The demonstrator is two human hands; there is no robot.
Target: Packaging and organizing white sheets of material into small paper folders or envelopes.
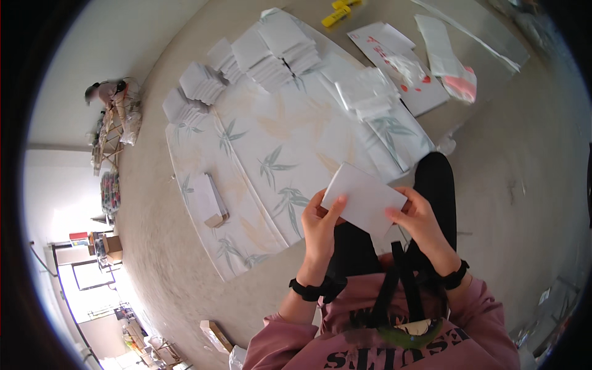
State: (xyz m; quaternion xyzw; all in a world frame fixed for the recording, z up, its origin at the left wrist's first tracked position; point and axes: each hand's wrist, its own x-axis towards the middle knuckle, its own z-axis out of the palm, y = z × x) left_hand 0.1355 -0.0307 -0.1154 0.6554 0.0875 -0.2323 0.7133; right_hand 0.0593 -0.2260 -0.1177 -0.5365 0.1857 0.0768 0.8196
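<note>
A flat white rectangular piece (364, 198), like a blank card or a thin paper packet, is held at a tilt above my lap. My left hand (320, 221) grips its left edge, with the thumb lying on top. At the right corner my right hand (420, 217) pinches it, thumb on the upper face and fingers underneath. Just beyond my hands spreads a white leaf-patterned cloth (271, 132). Several stacks of similar white paper pieces (262, 52) stand along its far edge. A pile of clear plastic sleeves (367, 91) rests at the cloth's right side.
On the cloth's left lies an open narrow white box (208, 200). To the far right are a red-and-white printed sheet (425, 102), a white plastic bag (439, 46) and yellow objects (336, 16). Another person (111, 92) bends over in the far left background.
</note>
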